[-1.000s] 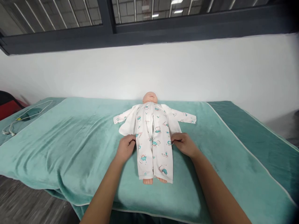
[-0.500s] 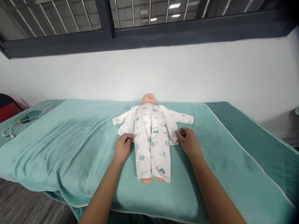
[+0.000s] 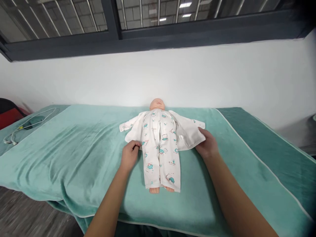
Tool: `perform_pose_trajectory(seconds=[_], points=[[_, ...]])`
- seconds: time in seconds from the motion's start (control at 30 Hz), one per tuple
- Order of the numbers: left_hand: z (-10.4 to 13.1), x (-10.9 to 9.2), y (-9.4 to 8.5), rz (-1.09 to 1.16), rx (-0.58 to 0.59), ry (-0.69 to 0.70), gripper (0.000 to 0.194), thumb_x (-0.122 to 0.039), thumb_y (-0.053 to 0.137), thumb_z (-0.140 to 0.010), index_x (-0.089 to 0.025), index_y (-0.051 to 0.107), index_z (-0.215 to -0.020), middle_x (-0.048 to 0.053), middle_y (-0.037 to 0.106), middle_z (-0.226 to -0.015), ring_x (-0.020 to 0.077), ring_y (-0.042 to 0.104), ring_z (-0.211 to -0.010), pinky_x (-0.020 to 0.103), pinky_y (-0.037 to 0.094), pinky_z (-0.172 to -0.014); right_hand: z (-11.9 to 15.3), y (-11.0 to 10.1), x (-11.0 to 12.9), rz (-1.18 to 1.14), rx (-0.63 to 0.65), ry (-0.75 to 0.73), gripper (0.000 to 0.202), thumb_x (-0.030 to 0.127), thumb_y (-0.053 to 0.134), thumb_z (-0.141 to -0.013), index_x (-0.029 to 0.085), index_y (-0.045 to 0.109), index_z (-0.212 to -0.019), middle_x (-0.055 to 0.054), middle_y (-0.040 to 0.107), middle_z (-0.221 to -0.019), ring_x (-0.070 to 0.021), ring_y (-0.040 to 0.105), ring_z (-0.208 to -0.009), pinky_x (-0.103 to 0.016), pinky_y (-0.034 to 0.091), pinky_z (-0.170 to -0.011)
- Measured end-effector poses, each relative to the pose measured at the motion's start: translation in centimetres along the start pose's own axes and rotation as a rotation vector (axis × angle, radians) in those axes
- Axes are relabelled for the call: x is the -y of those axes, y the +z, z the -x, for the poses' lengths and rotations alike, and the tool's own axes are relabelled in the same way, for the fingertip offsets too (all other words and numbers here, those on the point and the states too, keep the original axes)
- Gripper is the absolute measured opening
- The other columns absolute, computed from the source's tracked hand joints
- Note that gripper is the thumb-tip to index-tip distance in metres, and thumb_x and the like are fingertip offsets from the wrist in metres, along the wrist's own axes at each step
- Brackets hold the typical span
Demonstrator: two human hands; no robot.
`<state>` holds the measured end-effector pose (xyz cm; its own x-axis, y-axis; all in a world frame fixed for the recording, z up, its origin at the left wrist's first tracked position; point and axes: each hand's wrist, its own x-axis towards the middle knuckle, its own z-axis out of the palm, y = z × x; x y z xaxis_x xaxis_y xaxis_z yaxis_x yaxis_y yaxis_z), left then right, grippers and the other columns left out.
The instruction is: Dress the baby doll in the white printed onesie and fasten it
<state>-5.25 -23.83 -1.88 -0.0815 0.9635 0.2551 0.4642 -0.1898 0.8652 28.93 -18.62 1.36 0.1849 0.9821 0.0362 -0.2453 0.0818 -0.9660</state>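
Jacket (image 3: 185, 135) flaps are pinched: left hand (image 3: 129, 154) curled palm-down, right hand (image 3: 208, 144) lifting its flap.

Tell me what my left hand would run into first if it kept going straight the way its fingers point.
Your left hand points up and slightly right, fingertips already at the white jacket flap. Going on, it would probably press into that flap first, then the doll and its printed trousers, though depth is hard to judge.
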Motion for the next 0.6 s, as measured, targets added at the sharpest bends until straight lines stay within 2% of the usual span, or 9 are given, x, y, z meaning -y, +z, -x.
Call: perform_pose_trajectory(seconds=[0.13, 0.2, 0.27, 0.37, 0.5, 0.53, 0.6], points=[[-0.2, 0.2, 0.0, -0.008, 0.005, -0.003, 0.02, -0.017, 0.045, -0.079, -0.02, 0.065, -0.079, 0.001, 0.069, -0.083, 0.0179, 0.061, -0.081, 0.031, 0.045, -0.079, 0.7, -0.9, 0.3, -0.381, -0.092, 0.028, 0.024, 0.026, 0.069, -0.07, 0.024, 0.063, -0.093, -0.001, 0.071, -0.099, -0.0167, 0.067, -0.089, -0.03, 0.057, -0.082], [-0.4, 0.1, 0.1, -0.013, -0.001, -0.018, 0.021, -0.017, 0.045, -0.079, -0.02, 0.066, -0.079, 0.001, 0.069, -0.082, 0.0179, 0.061, -0.081, 0.03, 0.045, -0.078, 0.7, -0.6, 0.7, -0.436, -0.112, 0.042, 0.03, 0.02, 0.069, -0.067, 0.025, 0.064, -0.096, 0.001, 0.07, -0.103, -0.0138, 0.066, -0.087, -0.026, 0.057, -0.08], [-0.6, 0.0, 0.2, -0.019, -0.012, -0.033, 0.021, -0.016, 0.045, -0.078, -0.02, 0.066, -0.077, 0.001, 0.069, -0.08, 0.0179, 0.061, -0.08, 0.03, 0.045, -0.078, 0.5, 0.6, 1.4, -0.401, -0.098, 0.039, 0.036, 0.02, 0.069, -0.067, 0.026, 0.064, -0.103, 0.001, 0.07, -0.105, -0.0138, 0.066, -0.085, -0.027, 0.057, -0.075], [-0.8, -0.1, 0.3, -0.021, -0.021, -0.045, 0.021, -0.015, 0.045, -0.078, -0.019, 0.065, -0.074, 0.001, 0.068, -0.077, 0.0176, 0.061, -0.078, 0.03, 0.046, -0.077, 0.7, 4.1, 2.8, -0.236, 0.025, -0.03, 0.045, 0.026, 0.068, -0.071, 0.028, 0.063, -0.116, 0.0, 0.071, -0.102, -0.0156, 0.066, -0.076, -0.029, 0.055, -0.065], [-0.8, 0.1, 0.4, 0.015, -0.032, -0.039, 0.021, -0.014, 0.045, -0.079, -0.019, 0.065, -0.075, 0.001, 0.068, -0.078, 0.017, 0.061, -0.078, 0.029, 0.046, -0.077, 2.5, 9.0, 4.3, 0.271, 0.386, -0.004, 0.038, 0.028, 0.071, -0.072, 0.025, 0.069, -0.11, -0.002, 0.071, -0.086, -0.0161, 0.064, -0.066, -0.028, 0.05, -0.058], [-0.8, 0.1, 0.4, 0.025, -0.037, -0.038, 0.021, -0.014, 0.045, -0.079, -0.019, 0.065, -0.075, 0.001, 0.068, -0.078, 0.0169, 0.061, -0.078, 0.029, 0.046, -0.077, 3.2, 9.8, 4.5, 0.394, 0.418, -0.009, 0.033, 0.029, 0.07, -0.075, 0.024, 0.07, -0.108, -0.002, 0.07, -0.08, -0.0158, 0.064, -0.063, -0.028, 0.05, -0.057], [-0.8, 0.3, 0.4, 0.037, -0.044, -0.04, 0.022, -0.014, 0.045, -0.078, -0.019, 0.066, -0.075, 0.001, 0.068, -0.078, 0.0168, 0.061, -0.078, 0.03, 0.046, -0.078, 4.5, 10.4, 4.6, 0.547, 0.388, -0.066, 0.026, 0.032, 0.062, -0.084, 0.024, 0.071, -0.107, 0.0, 0.066, -0.07, -0.0153, 0.063, -0.06, -0.027, 0.047, -0.055]])
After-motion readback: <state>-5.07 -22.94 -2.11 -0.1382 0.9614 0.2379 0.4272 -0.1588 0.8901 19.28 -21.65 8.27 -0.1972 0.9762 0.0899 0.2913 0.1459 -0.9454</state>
